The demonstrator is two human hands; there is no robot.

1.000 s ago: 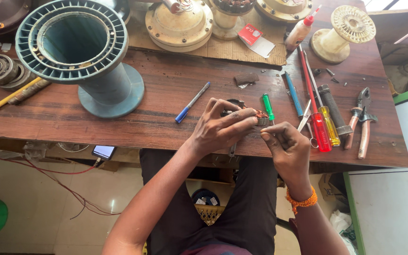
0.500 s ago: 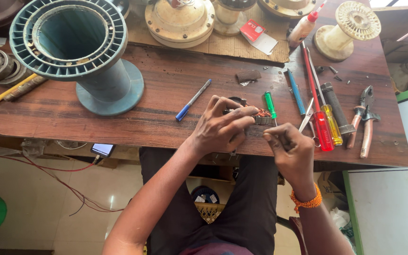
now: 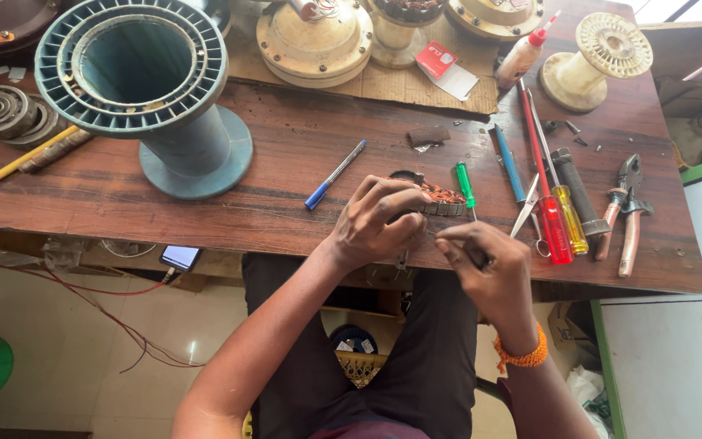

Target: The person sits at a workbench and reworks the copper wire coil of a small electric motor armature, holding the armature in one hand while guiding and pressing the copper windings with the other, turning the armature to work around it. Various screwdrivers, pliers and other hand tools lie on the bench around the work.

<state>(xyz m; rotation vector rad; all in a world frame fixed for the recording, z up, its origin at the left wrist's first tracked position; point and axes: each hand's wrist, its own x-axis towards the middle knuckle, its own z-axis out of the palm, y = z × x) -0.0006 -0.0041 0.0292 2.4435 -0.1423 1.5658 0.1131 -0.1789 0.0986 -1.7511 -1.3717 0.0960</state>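
- Table (image 3: 286, 154): dark wooden top filling the upper view; its near edge runs from 9 o'clock down toward 4 o'clock, and both hands work right at that edge, near centre.
- Spool (image 3: 144, 89): big teal ribbed spool at 11 o'clock, standing on its round foot, well apart from the hands; bare wood lies between its foot and the left hand.
- Motor covers (image 3: 314, 41): cream round housings along the far edge at 12 o'clock, on cardboard.
- Cream reel (image 3: 603, 53): at 1 o'clock, near the far right corner.
- Left hand (image 3: 379, 223): fingers curled down, gripping a small winding (image 3: 440, 197) with copper wire, which sits just inside the near edge at centre.
- Right hand (image 3: 485, 264): at 5 o'clock of the winding, fingertips pinched shut; what they pinch is too small to tell. It overhangs the table edge.
- Tool row: at 3 o'clock of the hands lie a red screwdriver (image 3: 542, 183), yellow screwdriver (image 3: 566, 215), scissors (image 3: 530, 213) and pliers (image 3: 627, 215), crowding that side up to the right edge.
- Green screwdriver (image 3: 466, 185): just beside the winding at its 2 o'clock.
- Blue pen (image 3: 333, 176): at 10 o'clock of the left hand, alone on open wood.
- Phone (image 3: 180, 258): under the table edge at 8 o'clock.
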